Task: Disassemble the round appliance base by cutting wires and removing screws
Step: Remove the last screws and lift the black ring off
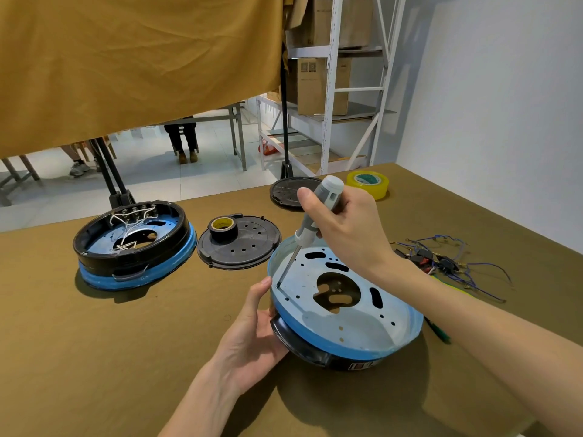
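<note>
Head view: right hand (347, 228) fingers grip screwdriver (310, 222); left hand (252, 335) steadies base (347, 335).

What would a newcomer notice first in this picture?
Front and centre, the right hand grips a screwdriver with its tip down inside the blue round base, which the left hand steadies. A second base with white wires sits at the left; cut wires lie at the right.

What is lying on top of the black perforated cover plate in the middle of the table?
A roll of black tape with a yellow core sits on the cover plate. The plate surface beneath the roll is hidden.
</note>
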Motion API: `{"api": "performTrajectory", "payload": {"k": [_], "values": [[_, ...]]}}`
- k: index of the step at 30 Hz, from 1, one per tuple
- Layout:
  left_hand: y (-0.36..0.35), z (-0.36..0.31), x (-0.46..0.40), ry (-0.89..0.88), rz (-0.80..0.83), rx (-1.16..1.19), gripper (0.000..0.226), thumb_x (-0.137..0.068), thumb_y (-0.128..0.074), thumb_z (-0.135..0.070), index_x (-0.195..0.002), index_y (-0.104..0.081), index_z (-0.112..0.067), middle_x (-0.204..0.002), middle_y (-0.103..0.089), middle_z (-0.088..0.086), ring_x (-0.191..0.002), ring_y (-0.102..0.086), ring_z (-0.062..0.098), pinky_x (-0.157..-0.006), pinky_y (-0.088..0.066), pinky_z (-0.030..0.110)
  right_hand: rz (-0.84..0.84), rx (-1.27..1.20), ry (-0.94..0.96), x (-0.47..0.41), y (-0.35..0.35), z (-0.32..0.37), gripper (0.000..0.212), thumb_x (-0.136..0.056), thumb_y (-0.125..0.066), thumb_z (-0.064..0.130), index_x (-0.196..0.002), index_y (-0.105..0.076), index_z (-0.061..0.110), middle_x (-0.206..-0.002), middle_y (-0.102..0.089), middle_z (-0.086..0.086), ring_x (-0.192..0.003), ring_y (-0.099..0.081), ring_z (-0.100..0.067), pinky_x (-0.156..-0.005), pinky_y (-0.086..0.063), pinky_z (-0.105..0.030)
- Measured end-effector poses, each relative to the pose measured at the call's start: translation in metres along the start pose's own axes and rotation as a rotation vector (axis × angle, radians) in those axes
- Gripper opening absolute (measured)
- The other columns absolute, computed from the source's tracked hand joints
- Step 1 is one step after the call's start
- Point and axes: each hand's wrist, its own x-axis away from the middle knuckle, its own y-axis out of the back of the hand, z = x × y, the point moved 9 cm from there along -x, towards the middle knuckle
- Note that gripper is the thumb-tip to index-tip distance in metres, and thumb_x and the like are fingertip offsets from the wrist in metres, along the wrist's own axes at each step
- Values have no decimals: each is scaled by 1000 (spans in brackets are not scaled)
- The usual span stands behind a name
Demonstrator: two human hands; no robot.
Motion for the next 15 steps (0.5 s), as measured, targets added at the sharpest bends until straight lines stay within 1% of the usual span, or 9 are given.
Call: {"api": "performTrajectory", "payload": {"k": [2, 4, 5, 7, 9, 10, 12, 14, 15], "values": [[-2, 1, -1, 28, 21, -29, 93, -77, -82, -60, -145, -50, -4, -136, -63, 28, -123, -65, 41, -102, -52, 56, 5, 6, -2, -2, -2, 1, 42, -97, -64, 39, -66, -60, 11, -62, -59, -2, -60, -58, -29, -52, -49, -48], [0, -1, -2, 31, 0, -80, 105, -61, -93, -56, -143, -52, -3, -134, -64, 28, -119, -67, 40, -100, -56, 53, 22, 18, -3, -3, -5, 1, 44, -97, -64, 40, -67, -61, 7, -63, -60, -5, -61, -59, -29, -54, -49, -48], [1, -2, -2, 26, -5, -100, 108, -55, -97, -51, -142, -53, -3, -134, -64, 27, -119, -67, 40, -101, -55, 52, 32, 21, -6, -3, -7, 1, 45, -98, -64, 39, -68, -61, 6, -63, -60, -5, -61, -60, -29, -54, -51, -47], [2, -3, -2, 10, 6, -127, 105, -56, -97, -47, -142, -52, -6, -135, -64, 26, -123, -65, 40, -107, -51, 52, 49, 30, -9, -5, -8, 1, 44, -98, -65, 38, -67, -61, 7, -61, -60, 1, -60, -60, -23, -55, -53, -41], [4, -4, -3, -9, -11, -174, 98, -62, -93, -47, -142, -52, -9, -134, -65, 25, -122, -66, 38, -103, -55, 48, 60, 56, 1, -6, -10, 2, 46, -98, -64, 40, -65, -58, 9, -56, -54, 7, -54, -53, -15, -52, -45, -28], [6, -5, -3, -17, -34, -207, 94, -64, -91, -48, -141, -51, -10, -132, -67, 24, -121, -67, 37, -98, -58, 45, 70, 71, -8, -6, -12, 1, 48, -98, -64, 42, -64, -56, 9, -55, -53, 8, -53, -49, -13, -51, -42, -27], [7, -6, -4, -34, -57, -275, 85, -73, -84, -50, -141, -50, -13, -130, -68, 22, -121, -67, 35, -94, -60, 41, 92, 115, -56, -7, -17, -4, 51, -97, -63, 48, -67, -59, 7, -57, -57, 4, -55, -54, -16, -54, -47, -36], [3, -6, -5, -48, -32, -326, 78, -77, -79, -50, -141, -49, -16, -130, -69, 19, -121, -67, 33, -97, -58, 41, 98, 143, -110, -9, -18, -7, 46, -95, -65, 49, -78, -64, 6, -68, -64, -3, -65, -60, -22, -61, -53, -44], [2, -7, -5, -57, -21, -340, 77, -76, -77, -49, -140, -48, -18, -131, -69, 18, -122, -67, 32, -100, -57, 43, 96, 129, -128, -10, -18, -8, 39, -95, -68, 45, -87, -64, 7, -76, -65, -6, -71, -62, -23, -64, -54, -43]]}}
